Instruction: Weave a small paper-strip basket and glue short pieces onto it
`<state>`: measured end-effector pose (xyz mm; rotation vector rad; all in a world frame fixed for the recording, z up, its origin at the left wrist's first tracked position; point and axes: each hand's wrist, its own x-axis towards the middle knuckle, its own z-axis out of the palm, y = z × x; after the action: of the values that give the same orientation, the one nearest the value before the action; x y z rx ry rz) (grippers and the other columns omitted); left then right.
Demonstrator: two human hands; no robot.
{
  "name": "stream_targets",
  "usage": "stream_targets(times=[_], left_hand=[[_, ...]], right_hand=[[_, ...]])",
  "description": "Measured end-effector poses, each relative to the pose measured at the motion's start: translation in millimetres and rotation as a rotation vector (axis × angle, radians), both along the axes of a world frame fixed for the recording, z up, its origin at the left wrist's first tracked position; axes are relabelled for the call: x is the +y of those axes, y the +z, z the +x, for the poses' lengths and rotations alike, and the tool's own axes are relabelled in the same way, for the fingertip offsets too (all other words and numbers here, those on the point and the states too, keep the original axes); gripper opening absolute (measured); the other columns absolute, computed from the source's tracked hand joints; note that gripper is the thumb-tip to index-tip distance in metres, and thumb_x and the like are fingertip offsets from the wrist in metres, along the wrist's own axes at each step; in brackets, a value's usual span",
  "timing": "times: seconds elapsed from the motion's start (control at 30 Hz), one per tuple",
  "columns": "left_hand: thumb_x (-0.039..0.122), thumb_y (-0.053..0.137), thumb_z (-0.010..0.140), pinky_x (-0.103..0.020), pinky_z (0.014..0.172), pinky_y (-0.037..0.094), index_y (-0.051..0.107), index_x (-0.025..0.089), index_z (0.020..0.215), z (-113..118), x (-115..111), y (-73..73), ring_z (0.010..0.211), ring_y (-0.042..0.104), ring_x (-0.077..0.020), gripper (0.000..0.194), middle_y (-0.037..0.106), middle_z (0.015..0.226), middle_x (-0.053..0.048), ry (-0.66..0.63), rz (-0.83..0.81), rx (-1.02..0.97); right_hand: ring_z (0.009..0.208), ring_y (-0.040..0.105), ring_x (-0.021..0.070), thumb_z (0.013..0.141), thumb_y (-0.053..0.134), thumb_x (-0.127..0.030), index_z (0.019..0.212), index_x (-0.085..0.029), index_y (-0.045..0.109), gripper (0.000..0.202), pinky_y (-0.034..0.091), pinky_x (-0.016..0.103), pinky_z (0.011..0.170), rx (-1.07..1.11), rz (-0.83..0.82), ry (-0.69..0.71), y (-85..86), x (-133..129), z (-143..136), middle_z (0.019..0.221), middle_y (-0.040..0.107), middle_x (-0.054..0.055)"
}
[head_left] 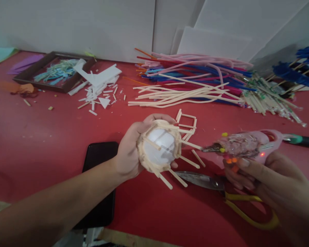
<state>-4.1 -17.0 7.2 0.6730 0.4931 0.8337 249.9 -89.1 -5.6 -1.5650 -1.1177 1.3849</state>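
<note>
My left hand [132, 147] is closed around a small round craft piece. This piece [161, 151] has a white centre, a cream rim and several pale sticks jutting out, mostly toward the right and front. A pink glue gun [243, 142] with a crusted barrel and a lit red light is in my right hand [267, 175], its fingers wrapped around it. The dark nozzle points left and is close to the end of one stick. Orange bits show by my right fingertips. Beneath lie scissors [252, 202] with yellow handles, partly covered by my right hand.
A black phone [100, 192] lies under my left forearm. Behind are white scraps [100, 82], a brown frame [59, 87] with shredded paper, coloured pipe cleaners [185, 68], cream strands [180, 96] and wrapped sticks [270, 96]. A small stick frame [187, 121] sits beyond the craft piece.
</note>
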Motion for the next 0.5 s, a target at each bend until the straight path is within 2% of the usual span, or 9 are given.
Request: stream_targets(times=[0.1,0.27,0.5], left_hand=[[0.042,0.069,0.076,-0.040,0.059,0.062,0.059,0.017,0.099,-0.8,0.1,1.4,0.079,0.073,-0.0286,0.035,0.069,0.087,-0.007,-0.005,0.007,-0.003],[0.039,0.066,0.081,-0.040,0.060,0.063,0.061,0.017,0.098,-2.3,1.0,0.9,0.077,0.073,-0.0267,0.028,0.068,0.087,-0.007,-0.013,0.026,-0.015],[0.041,0.069,0.080,-0.037,0.059,0.063,0.062,0.017,0.098,-2.3,2.0,-1.7,0.074,0.071,-0.0230,0.030,0.070,0.088,-0.008,-0.028,0.035,-0.041]], right_hand=[[0.038,0.033,0.0089,0.070,0.075,-0.071,0.043,-0.022,0.050,0.061,0.028,0.027,0.038,-0.004,-0.003,0.000,1.2,-0.3,-0.1,0.039,0.041,-0.001],[0.039,0.035,0.0098,0.073,0.073,-0.070,0.045,-0.022,0.050,0.060,0.027,0.027,0.039,-0.011,-0.023,0.017,3.1,-2.1,0.7,0.040,0.042,-0.002],[0.040,0.031,0.0093,0.072,0.072,-0.073,0.044,-0.022,0.049,0.063,0.022,0.028,0.041,-0.034,-0.067,0.024,1.9,-2.2,1.9,0.040,0.040,-0.002]])
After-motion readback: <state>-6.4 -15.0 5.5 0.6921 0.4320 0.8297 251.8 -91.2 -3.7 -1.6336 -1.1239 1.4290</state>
